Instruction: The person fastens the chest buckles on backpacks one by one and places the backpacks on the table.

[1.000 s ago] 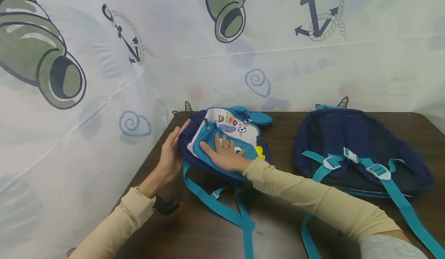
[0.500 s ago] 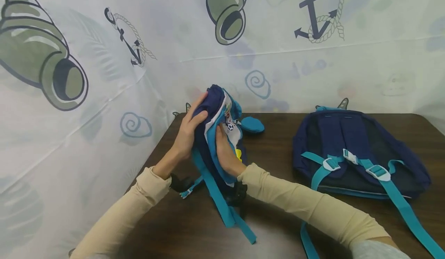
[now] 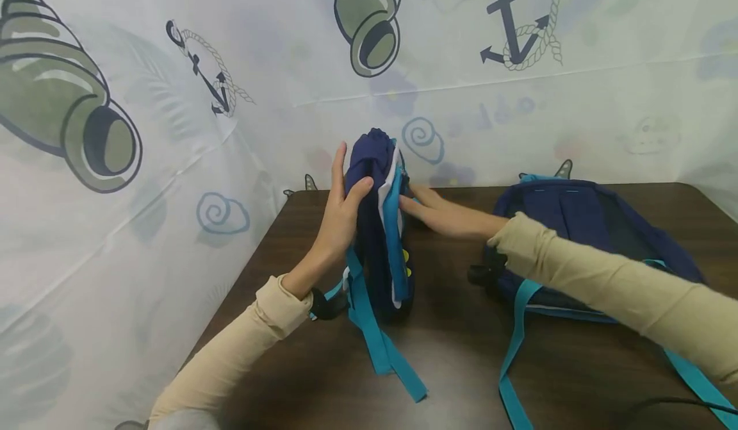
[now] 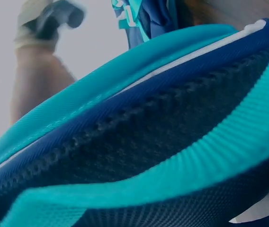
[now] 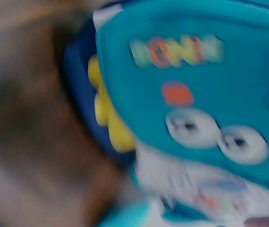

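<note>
A small navy and blue backpack (image 3: 375, 238) stands upright and edge-on, its teal straps (image 3: 369, 327) trailing on the table. The left hand (image 3: 334, 225) rests flat against its back side, fingers straight up and thumb on the edge. On the front side, the right hand (image 3: 450, 215) extends straight fingers whose tips are partly hidden by the bag. The left wrist view has a teal strap (image 4: 172, 182) across the mesh back, with the right hand (image 4: 37, 85) beyond. Cartoon eyes and yellow spikes mark the bag's blue front (image 5: 139, 94) in the right wrist view.
A second, larger navy backpack (image 3: 582, 218) lies strap side up at the right, partly covered by the right sleeve. Its teal straps hang towards the near side of the dark wooden table (image 3: 450, 366). Patterned cloth (image 3: 277, 45) rises behind and at left. A thin black cable (image 3: 674, 402) lies lower right.
The small backpack has turned from lying front-up to standing edge-on. The left hand has moved up and right with it; the right hand has shifted right, off its middle to the front's far side.
</note>
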Available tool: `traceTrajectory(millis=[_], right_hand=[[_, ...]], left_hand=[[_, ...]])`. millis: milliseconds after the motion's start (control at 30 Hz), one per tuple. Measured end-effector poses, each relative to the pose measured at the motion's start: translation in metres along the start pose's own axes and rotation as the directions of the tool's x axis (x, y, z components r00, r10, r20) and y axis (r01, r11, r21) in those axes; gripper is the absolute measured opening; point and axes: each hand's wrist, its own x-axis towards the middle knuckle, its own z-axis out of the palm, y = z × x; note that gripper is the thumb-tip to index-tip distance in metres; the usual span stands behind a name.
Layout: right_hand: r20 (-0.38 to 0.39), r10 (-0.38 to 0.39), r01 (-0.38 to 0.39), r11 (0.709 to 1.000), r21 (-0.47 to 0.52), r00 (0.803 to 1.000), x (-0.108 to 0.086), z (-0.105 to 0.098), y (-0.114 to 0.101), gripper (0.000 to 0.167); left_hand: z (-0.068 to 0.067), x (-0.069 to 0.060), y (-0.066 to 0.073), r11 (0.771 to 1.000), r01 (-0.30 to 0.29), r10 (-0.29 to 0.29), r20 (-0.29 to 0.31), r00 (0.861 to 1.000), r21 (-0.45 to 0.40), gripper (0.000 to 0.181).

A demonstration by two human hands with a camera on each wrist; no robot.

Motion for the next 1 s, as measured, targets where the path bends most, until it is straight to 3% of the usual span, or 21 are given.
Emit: traceTrajectory(millis=[167,233,300,400,500,567,633,700,767,833,900,933,1000], right_hand=[[0.082,0.166,-0.136,0.947,-0.29,0.983,0.003,-0.055,-0.041,0.075],[0.112,0.177,-0.129,0.929,-0.346,0.978,0.012,-0.066,-0.064,0.075],[0.139,0.195,-0.121,0.902,-0.414,0.971,0.023,-0.07,-0.088,0.079],[0.175,0.243,-0.111,0.829,-0.547,0.954,0.039,-0.062,-0.121,0.088],[0.202,0.35,-0.136,0.736,-0.663,0.915,0.048,-0.051,-0.145,0.096],[0.217,0.401,-0.142,0.696,-0.703,0.89,0.053,-0.047,-0.155,0.097],[0.243,0.427,-0.136,0.685,-0.715,0.871,0.055,-0.045,-0.161,0.096],[0.281,0.432,-0.126,0.704,-0.699,0.857,0.056,-0.045,-0.162,0.095],[0.299,0.441,-0.128,0.713,-0.69,0.847,0.055,-0.046,-0.162,0.097],[0.308,0.451,-0.133,0.716,-0.686,0.838,0.053,-0.047,-0.161,0.1],[0.281,0.471,-0.147,0.686,-0.712,0.836,0.05,-0.048,-0.161,0.104],[0.264,0.482,-0.157,0.67,-0.725,0.836,0.049,-0.05,-0.162,0.105],[0.25,0.503,-0.176,0.655,-0.735,0.827,0.045,-0.054,-0.164,0.107]], left_hand=[[0.002,0.0,-0.003,0.999,0.038,-0.038,-0.016,0.999,-0.032,0.074],[0.001,-0.001,-0.004,0.998,0.044,-0.045,-0.011,0.999,-0.047,0.074],[0.0,-0.003,-0.004,0.997,0.055,-0.055,-0.004,0.998,-0.052,0.073],[-0.002,-0.005,-0.005,0.998,0.048,-0.047,0.013,0.999,-0.043,0.071],[-0.002,-0.006,-0.007,0.999,0.033,-0.033,0.027,0.999,-0.035,0.07],[-0.001,-0.006,-0.008,0.998,0.04,-0.038,0.03,0.999,-0.053,0.07],[-0.002,-0.006,-0.011,0.991,0.058,-0.055,0.028,0.998,-0.121,0.07],[-0.007,-0.005,-0.014,0.974,0.095,-0.095,0.011,0.995,-0.203,0.067],[-0.018,-0.004,-0.021,0.946,0.167,-0.175,-0.006,0.985,-0.277,0.068],[-0.033,-0.002,-0.034,0.9,0.283,-0.302,-0.007,0.953,-0.332,0.07],[-0.049,0.002,-0.052,0.83,0.439,-0.456,0.035,0.889,-0.344,0.075],[-0.056,0.003,-0.062,0.768,0.534,-0.542,0.086,0.836,-0.354,0.079],[-0.066,0.005,-0.081,0.619,0.699,-0.67,0.222,0.708,-0.359,0.086]])
